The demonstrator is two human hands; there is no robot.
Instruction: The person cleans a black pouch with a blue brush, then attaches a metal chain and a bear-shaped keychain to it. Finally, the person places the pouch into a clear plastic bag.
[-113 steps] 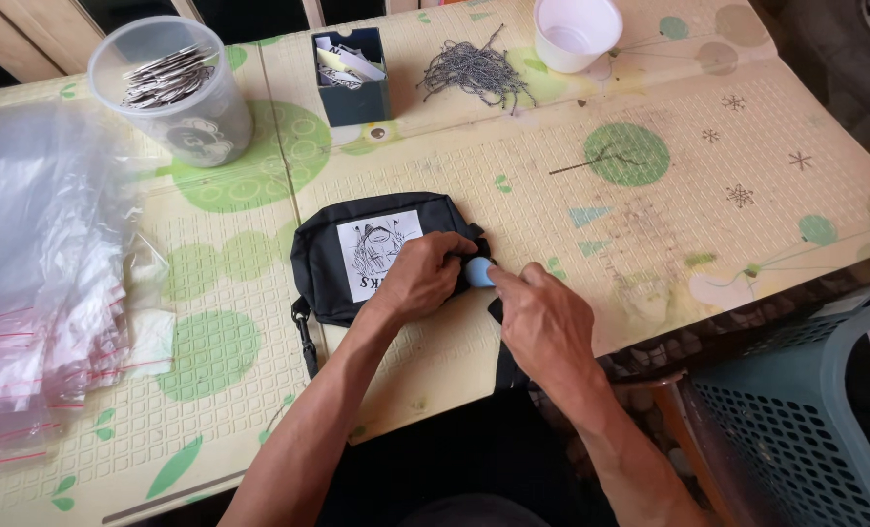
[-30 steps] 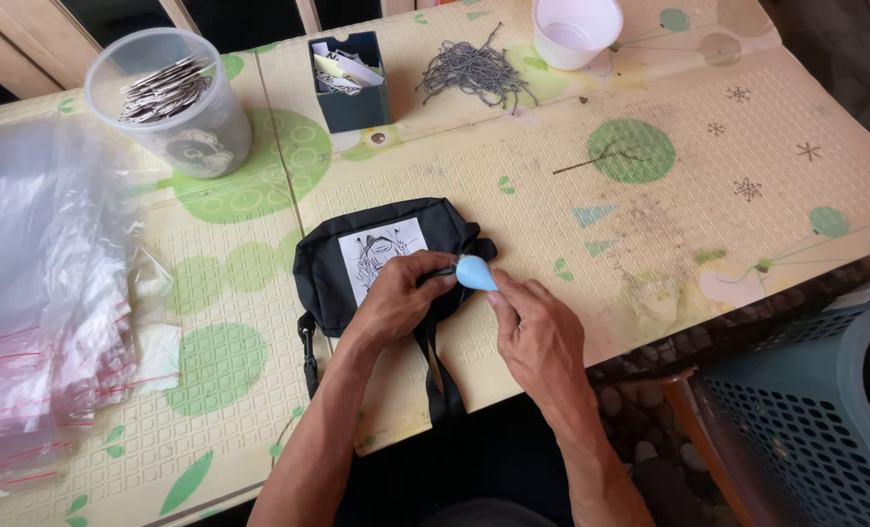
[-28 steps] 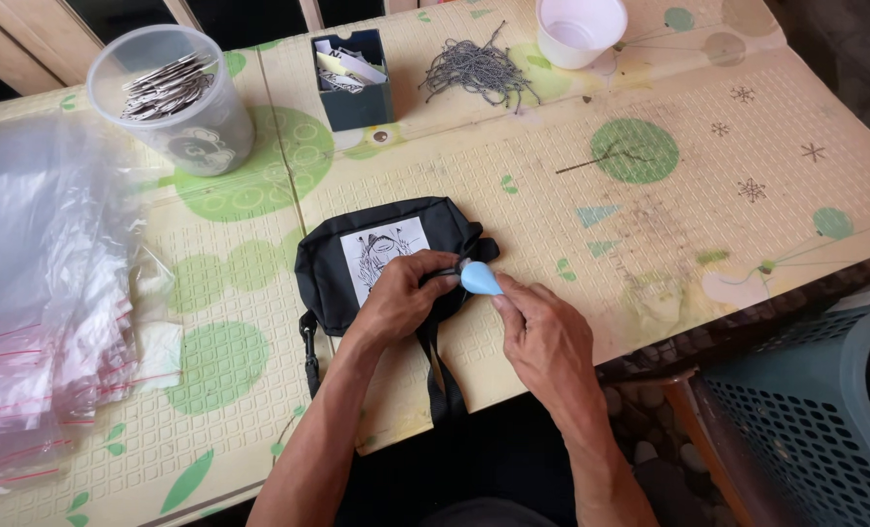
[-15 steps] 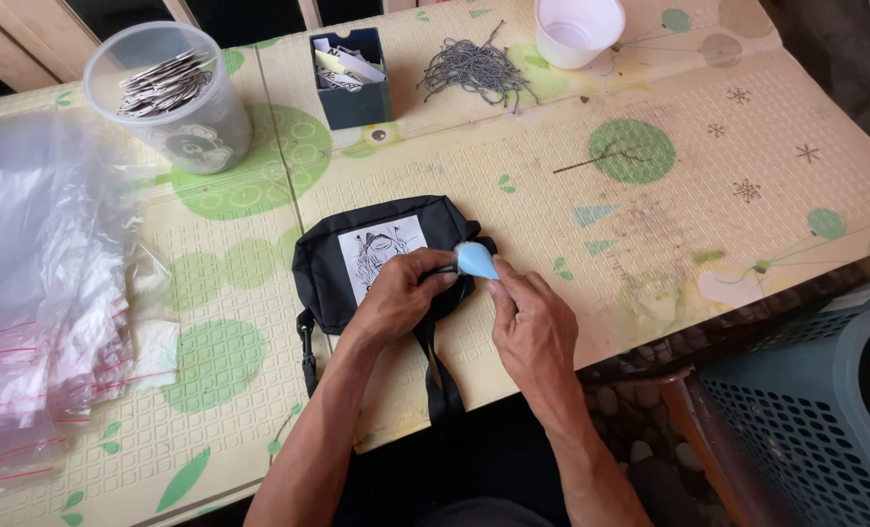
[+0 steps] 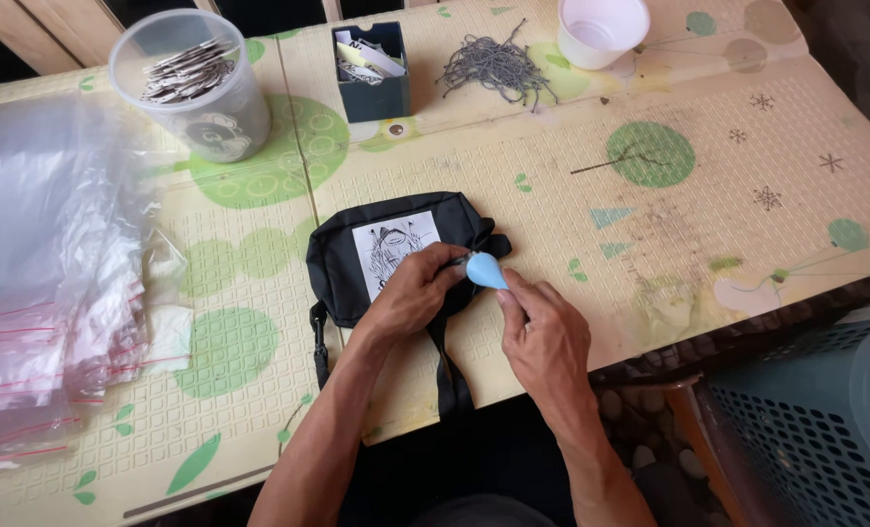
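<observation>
Your table (image 5: 572, 322), under a patterned yellow-green mat, carries a stack of clear bags (image 5: 44, 283) at nine o'clock, a plastic tub (image 5: 193, 83) at eleven, and a dark box (image 5: 372, 70), loose wire hooks (image 5: 498, 68) and a white cup (image 5: 603, 29) toward twelve. The black pouch (image 5: 396, 254) lies centre. Your left hand (image 5: 411, 293) presses on its corner, fingers curled. Your right hand (image 5: 542, 337) pinches the blue tag (image 5: 486, 271) at the pouch's three o'clock edge. Keep the pouch pinned flat. A basket (image 5: 816, 429) stands at four.

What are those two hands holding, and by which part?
The right hand pinches a small light-blue teardrop-shaped tag by its narrow end; the left hand presses on the black fabric pouch.
</observation>
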